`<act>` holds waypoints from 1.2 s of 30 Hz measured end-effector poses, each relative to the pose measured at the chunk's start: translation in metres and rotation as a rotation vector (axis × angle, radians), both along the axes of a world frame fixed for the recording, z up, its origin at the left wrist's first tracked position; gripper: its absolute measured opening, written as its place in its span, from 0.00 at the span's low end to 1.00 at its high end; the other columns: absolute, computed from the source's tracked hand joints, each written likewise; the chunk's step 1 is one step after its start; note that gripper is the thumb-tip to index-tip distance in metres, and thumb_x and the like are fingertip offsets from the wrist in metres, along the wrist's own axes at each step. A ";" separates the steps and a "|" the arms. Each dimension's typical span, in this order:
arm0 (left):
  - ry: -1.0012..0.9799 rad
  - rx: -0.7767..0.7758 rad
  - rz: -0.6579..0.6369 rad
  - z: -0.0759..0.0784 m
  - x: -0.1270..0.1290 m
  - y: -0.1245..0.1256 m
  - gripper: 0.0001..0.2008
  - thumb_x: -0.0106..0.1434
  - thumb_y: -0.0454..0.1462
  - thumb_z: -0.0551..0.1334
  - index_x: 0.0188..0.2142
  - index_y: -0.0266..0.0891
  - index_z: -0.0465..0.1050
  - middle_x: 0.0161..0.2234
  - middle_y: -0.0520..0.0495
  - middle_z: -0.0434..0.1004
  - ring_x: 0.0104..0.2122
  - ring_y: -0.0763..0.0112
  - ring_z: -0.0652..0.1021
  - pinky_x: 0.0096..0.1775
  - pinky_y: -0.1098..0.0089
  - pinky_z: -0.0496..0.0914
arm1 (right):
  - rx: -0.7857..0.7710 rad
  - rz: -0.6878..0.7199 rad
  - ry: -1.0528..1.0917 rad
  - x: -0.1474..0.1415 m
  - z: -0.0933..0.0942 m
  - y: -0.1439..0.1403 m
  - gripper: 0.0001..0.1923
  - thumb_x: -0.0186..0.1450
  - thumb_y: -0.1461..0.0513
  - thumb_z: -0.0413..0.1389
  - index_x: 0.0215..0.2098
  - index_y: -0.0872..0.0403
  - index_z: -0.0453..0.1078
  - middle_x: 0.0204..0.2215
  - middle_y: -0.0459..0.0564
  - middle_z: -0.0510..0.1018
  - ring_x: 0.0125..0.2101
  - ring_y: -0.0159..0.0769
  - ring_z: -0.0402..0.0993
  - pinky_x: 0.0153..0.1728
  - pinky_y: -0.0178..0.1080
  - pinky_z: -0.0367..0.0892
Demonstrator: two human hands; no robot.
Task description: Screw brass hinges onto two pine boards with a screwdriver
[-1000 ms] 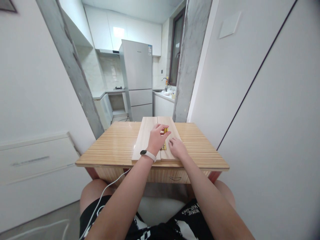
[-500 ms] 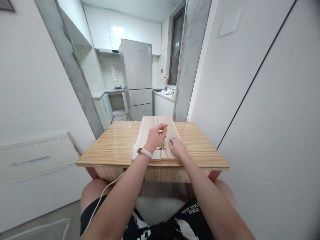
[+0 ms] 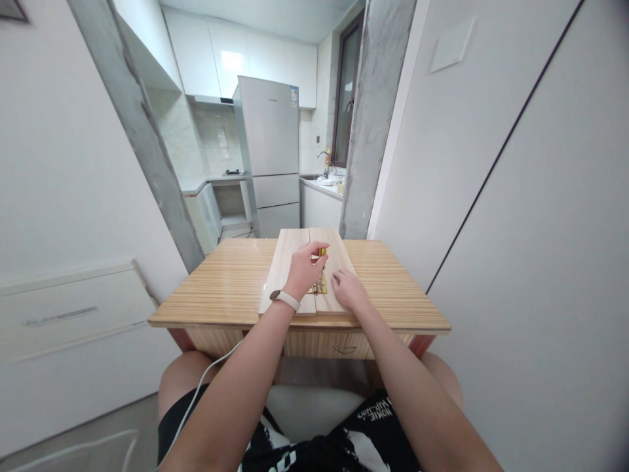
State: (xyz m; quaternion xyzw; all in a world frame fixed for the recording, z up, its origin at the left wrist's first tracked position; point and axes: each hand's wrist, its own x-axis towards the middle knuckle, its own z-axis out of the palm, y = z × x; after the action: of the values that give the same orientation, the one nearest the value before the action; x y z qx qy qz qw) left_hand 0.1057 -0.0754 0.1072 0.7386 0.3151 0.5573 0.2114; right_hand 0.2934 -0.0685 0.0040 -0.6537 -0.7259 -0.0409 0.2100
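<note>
My left hand (image 3: 303, 267), wearing a watch with a pale strap, is closed round the upper part of a yellow-and-black screwdriver (image 3: 323, 252). The tool stands upright, and its lower end cannot be made out. Just below it a brass-coloured hinge (image 3: 323, 286) lies across the seam of two pale wooden boards, with small metal bits on it, too small to tell apart. My right hand (image 3: 348, 288) rests on the right board (image 3: 325, 238), its fingers curled together beside the hinge. Whether they hold anything is hidden. The left board (image 3: 286, 252) lies partly under my left hand.
The boards lie on a striped wooden table (image 3: 211, 288) with a drawer (image 3: 314, 343) at its front. A white cable (image 3: 209, 370) runs up by my left forearm. Behind the table stands a fridge (image 3: 272, 137), with a sink counter (image 3: 322, 187) to its right.
The screwdriver in my left hand has turned and shifted slightly left, with the fingers moving a little along with it. My right hand stays in nearly the same place.
</note>
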 end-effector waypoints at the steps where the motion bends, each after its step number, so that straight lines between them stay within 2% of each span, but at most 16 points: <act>1: 0.000 -0.008 -0.025 0.000 0.000 0.000 0.16 0.66 0.27 0.64 0.50 0.44 0.80 0.44 0.47 0.81 0.40 0.71 0.81 0.39 0.72 0.81 | 0.005 0.001 -0.001 0.000 0.000 0.000 0.18 0.78 0.56 0.47 0.52 0.51 0.77 0.52 0.56 0.79 0.56 0.41 0.70 0.61 0.38 0.58; 5: -0.023 -0.022 -0.071 -0.002 0.002 -0.001 0.16 0.67 0.27 0.64 0.51 0.44 0.80 0.46 0.46 0.82 0.43 0.70 0.82 0.42 0.69 0.82 | 0.004 -0.008 -0.007 -0.001 0.001 0.000 0.18 0.78 0.56 0.47 0.51 0.51 0.77 0.51 0.56 0.79 0.55 0.42 0.71 0.60 0.39 0.59; 10: -0.041 0.020 0.039 -0.003 0.006 -0.004 0.15 0.63 0.31 0.71 0.49 0.44 0.80 0.47 0.45 0.77 0.41 0.69 0.81 0.40 0.68 0.82 | -0.014 -0.008 -0.019 -0.002 0.003 -0.001 0.18 0.78 0.56 0.47 0.50 0.50 0.77 0.51 0.56 0.79 0.54 0.42 0.71 0.60 0.40 0.59; 14: -0.021 0.026 0.111 -0.002 0.005 -0.004 0.12 0.66 0.30 0.68 0.47 0.44 0.80 0.42 0.47 0.74 0.38 0.70 0.80 0.38 0.70 0.80 | -0.002 -0.009 -0.012 -0.002 0.004 -0.002 0.18 0.78 0.56 0.47 0.51 0.51 0.77 0.52 0.57 0.79 0.54 0.42 0.71 0.59 0.39 0.59; 19: -0.016 0.020 0.162 -0.004 0.001 -0.002 0.16 0.65 0.30 0.69 0.51 0.45 0.76 0.41 0.47 0.76 0.38 0.69 0.80 0.39 0.69 0.80 | 0.008 -0.002 -0.019 -0.002 0.003 -0.002 0.17 0.78 0.57 0.47 0.48 0.51 0.77 0.50 0.56 0.79 0.53 0.41 0.71 0.59 0.39 0.59; 22: -0.029 0.038 0.182 -0.006 -0.001 0.000 0.13 0.64 0.30 0.69 0.47 0.43 0.75 0.41 0.47 0.78 0.39 0.68 0.80 0.38 0.68 0.79 | 0.015 -0.001 -0.021 -0.001 0.003 -0.001 0.16 0.77 0.57 0.47 0.47 0.51 0.77 0.48 0.56 0.79 0.53 0.41 0.71 0.58 0.39 0.60; 25: -0.022 0.050 0.144 -0.006 -0.001 0.002 0.11 0.65 0.30 0.68 0.45 0.42 0.75 0.42 0.47 0.79 0.39 0.68 0.80 0.37 0.69 0.80 | 0.007 0.001 -0.014 -0.001 0.002 0.000 0.16 0.78 0.57 0.47 0.48 0.51 0.77 0.49 0.56 0.79 0.53 0.42 0.71 0.59 0.39 0.59; 31: -0.016 -0.038 -0.058 -0.004 0.004 0.002 0.16 0.67 0.28 0.64 0.52 0.44 0.76 0.45 0.46 0.82 0.42 0.68 0.83 0.39 0.70 0.82 | 0.022 0.009 -0.013 -0.001 0.002 -0.001 0.17 0.78 0.57 0.47 0.48 0.51 0.77 0.48 0.55 0.79 0.53 0.42 0.71 0.58 0.39 0.60; 36: -0.028 -0.013 -0.042 -0.005 0.004 -0.001 0.17 0.68 0.28 0.63 0.53 0.45 0.76 0.45 0.46 0.82 0.44 0.68 0.83 0.44 0.66 0.83 | 0.000 -0.002 -0.011 -0.001 0.003 -0.001 0.17 0.78 0.57 0.47 0.52 0.51 0.77 0.51 0.56 0.79 0.54 0.42 0.71 0.60 0.39 0.59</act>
State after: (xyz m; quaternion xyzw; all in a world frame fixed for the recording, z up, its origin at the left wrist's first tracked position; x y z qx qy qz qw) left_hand 0.1097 -0.0760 0.1024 0.7359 0.3002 0.5608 0.2322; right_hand 0.2919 -0.0694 0.0071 -0.6541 -0.7265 -0.0448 0.2059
